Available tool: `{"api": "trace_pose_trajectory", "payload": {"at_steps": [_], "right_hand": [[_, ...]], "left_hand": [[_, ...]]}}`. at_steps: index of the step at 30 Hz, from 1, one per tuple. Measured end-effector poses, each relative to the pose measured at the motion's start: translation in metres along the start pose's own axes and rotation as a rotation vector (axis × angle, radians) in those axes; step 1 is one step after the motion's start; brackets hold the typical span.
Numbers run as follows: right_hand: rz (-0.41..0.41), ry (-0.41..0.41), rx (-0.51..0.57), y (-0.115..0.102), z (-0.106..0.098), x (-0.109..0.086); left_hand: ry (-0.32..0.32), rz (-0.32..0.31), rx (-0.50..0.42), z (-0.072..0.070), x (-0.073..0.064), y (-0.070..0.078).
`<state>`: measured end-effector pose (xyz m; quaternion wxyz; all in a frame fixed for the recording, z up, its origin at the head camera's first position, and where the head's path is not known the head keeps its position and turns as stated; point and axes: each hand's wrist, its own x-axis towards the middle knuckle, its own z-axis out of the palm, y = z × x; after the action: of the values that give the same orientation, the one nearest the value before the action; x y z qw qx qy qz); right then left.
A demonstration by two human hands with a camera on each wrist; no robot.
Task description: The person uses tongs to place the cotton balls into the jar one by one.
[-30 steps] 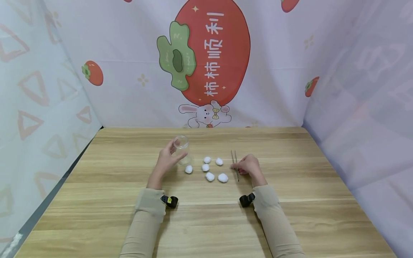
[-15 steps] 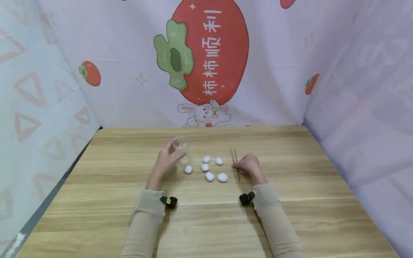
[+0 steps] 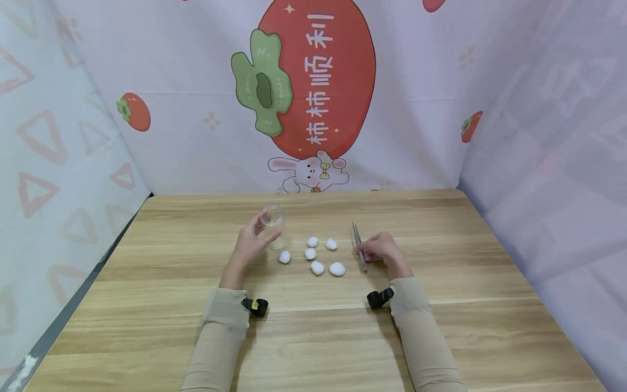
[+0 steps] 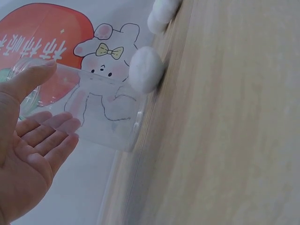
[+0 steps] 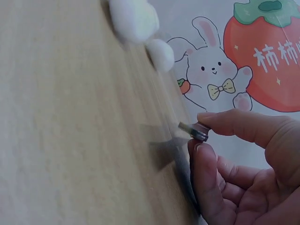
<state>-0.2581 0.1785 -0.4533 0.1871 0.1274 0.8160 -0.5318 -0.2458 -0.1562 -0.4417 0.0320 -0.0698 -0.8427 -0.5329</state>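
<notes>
In the head view my left hand (image 3: 249, 244) holds a clear, lidless jar (image 3: 276, 231) upright on the table. The left wrist view shows the thumb and fingers around the upper part of the jar (image 4: 105, 105). My right hand (image 3: 383, 248) pinches metal tweezers (image 3: 357, 236) between thumb and fingers. Close up in the right wrist view, one end of the tweezers (image 5: 193, 131) points toward the camera. Several white cotton balls (image 3: 317, 268) lie between the hands. One cotton ball (image 3: 284, 257) sits just in front of the jar.
The wooden table (image 3: 313, 337) reaches back to a white printed curtain (image 3: 186, 147) with persimmons and a rabbit. Similar cloth hangs on the left and right sides. Black wrist cameras are strapped at both sleeves.
My right hand has turned the tweezers and raised them slightly off the table, their flat side now showing. My left hand and the jar stay put. The head view has shifted a little.
</notes>
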Motion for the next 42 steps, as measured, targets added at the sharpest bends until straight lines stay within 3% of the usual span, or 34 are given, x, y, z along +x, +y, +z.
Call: {"api": "trace_pose_trajectory", "payload": {"at_steps": [1, 15, 25, 35, 42], "right_hand": [[-0.007, -0.015, 0.014, 0.001, -0.002, 0.000], [-0.012, -0.146, 0.187, 0.009, -0.017, 0.000], [-0.057, -0.349, 0.323, 0.013, -0.022, 0.006], [-0.063, -0.411, 0.299, 0.010, -0.020, 0.009], [-0.084, -0.424, 0.212, 0.010, -0.024, 0.008]], "left_hand": [[0.003, 0.004, 0.002, 0.001, 0.002, -0.005], [-0.001, -0.011, -0.011, 0.001, 0.001, -0.002], [0.012, -0.006, -0.022, 0.001, 0.001, -0.006], [0.019, 0.020, -0.026, -0.003, 0.000, -0.008], [0.006, -0.024, -0.038, 0.000, 0.003, -0.005]]}}
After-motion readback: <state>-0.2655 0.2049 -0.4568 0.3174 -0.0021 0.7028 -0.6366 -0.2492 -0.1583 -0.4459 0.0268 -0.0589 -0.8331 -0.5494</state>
